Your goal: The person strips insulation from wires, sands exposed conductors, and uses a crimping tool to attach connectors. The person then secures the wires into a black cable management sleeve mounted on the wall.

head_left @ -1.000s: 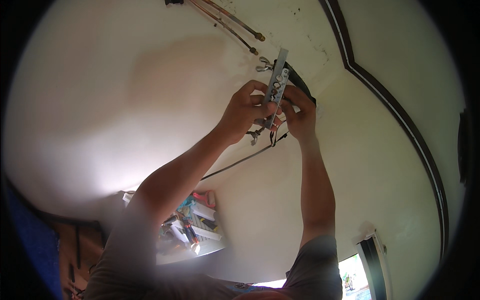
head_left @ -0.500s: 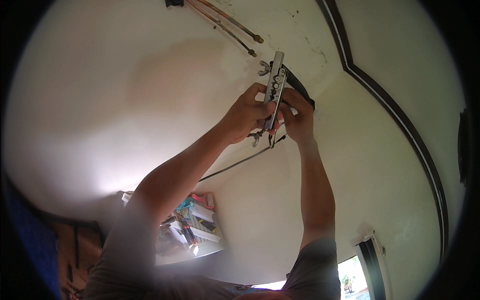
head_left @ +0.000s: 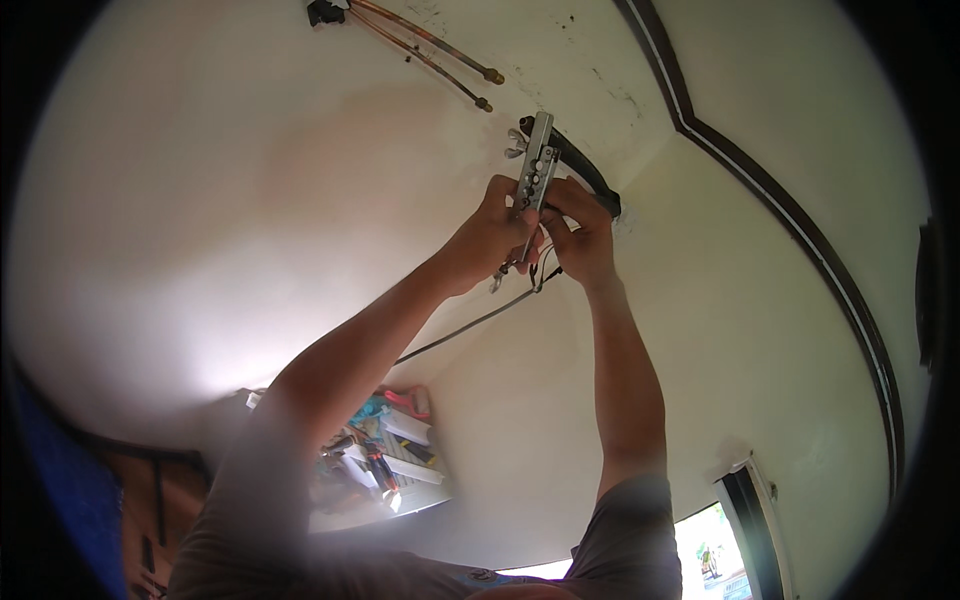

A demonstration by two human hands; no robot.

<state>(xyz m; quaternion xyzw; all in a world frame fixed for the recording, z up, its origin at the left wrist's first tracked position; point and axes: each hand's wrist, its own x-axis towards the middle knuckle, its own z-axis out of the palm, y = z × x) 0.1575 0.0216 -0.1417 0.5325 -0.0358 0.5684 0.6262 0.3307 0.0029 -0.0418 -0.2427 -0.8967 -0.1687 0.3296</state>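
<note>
Against pale wall (head_left: 200, 190), left hand (head_left: 490, 228) grips metal bar (head_left: 536, 160); right hand (head_left: 586, 236) alongside, hold unclear.

We see a drilled bar (head_left: 540, 136) of bare grey metal, smooth with a dull shine, and a wing nut (head_left: 515, 145) in similar metal. The pipes (head_left: 440, 46) look like streaked, tarnished copper (their end fittings (head_left: 493, 76) seem brass). We find the black tube (head_left: 584, 168) fairly matt, the sleeve (head_left: 635, 505) matt cloth, the wall (head_left: 220, 220) smooth.

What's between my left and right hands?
The lower part of a metal bar with holes lies between your left hand and right hand, in the head view.
</note>
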